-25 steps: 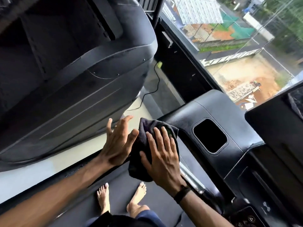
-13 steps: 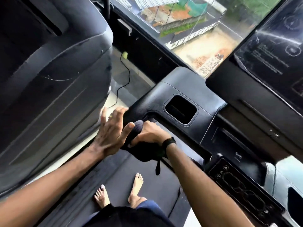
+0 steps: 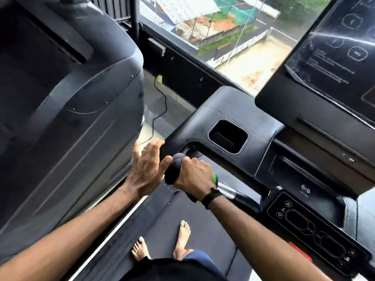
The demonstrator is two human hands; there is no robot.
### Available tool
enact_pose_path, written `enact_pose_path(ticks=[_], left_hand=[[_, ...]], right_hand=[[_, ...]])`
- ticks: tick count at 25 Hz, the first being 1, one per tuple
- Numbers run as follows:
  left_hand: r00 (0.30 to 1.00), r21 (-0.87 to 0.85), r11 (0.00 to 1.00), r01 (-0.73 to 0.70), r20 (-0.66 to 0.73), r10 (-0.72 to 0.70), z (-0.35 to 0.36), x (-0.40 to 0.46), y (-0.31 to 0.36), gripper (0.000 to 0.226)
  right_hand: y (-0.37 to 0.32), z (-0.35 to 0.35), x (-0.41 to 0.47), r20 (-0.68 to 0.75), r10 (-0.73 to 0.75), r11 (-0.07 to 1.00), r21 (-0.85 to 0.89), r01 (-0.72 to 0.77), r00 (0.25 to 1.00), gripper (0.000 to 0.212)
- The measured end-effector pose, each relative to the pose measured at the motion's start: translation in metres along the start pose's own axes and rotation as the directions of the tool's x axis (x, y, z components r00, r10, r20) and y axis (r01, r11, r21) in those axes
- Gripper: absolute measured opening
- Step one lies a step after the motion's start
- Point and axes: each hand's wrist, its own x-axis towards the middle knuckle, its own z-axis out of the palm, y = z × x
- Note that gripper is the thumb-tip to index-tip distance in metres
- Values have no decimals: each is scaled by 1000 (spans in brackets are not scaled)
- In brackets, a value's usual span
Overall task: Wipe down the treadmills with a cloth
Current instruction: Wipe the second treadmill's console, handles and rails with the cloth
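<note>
Head view: my right hand (image 3: 193, 175) has its fingers clenched around the dark cloth (image 3: 174, 169), wrapped over the treadmill (image 3: 203, 126) handlebar. My left hand (image 3: 146, 169) is released, fingers spread, thumb touching the cloth.

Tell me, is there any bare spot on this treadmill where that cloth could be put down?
Free: the belt ahead of the bare feet, and the recessed tray in the console. Crowded: the handlebar end, where the right hand grips the cloth beside the left hand.
</note>
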Motion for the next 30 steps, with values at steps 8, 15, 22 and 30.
enact_pose_path(ticks=[8,15,22,30], left_hand=[[1000,45,999,-22,-10,22,1,-1,-5,82],[998,97,994,-55,26,53,2,5,-4,83],[999,116,993,-38,29,35,3,7,-1,71],[1000,163,987,-3,19,0,3,3,1,60]], right_hand=[[18,-30,17,410,-5,936,322,-139,912,50],[12,-17,12,155,-60,991,131,39,986,42],[-1,8,-19,-205,-99,993,-89,82,974,29],[10,-26,1,221,19,986,158,-55,975,44]])
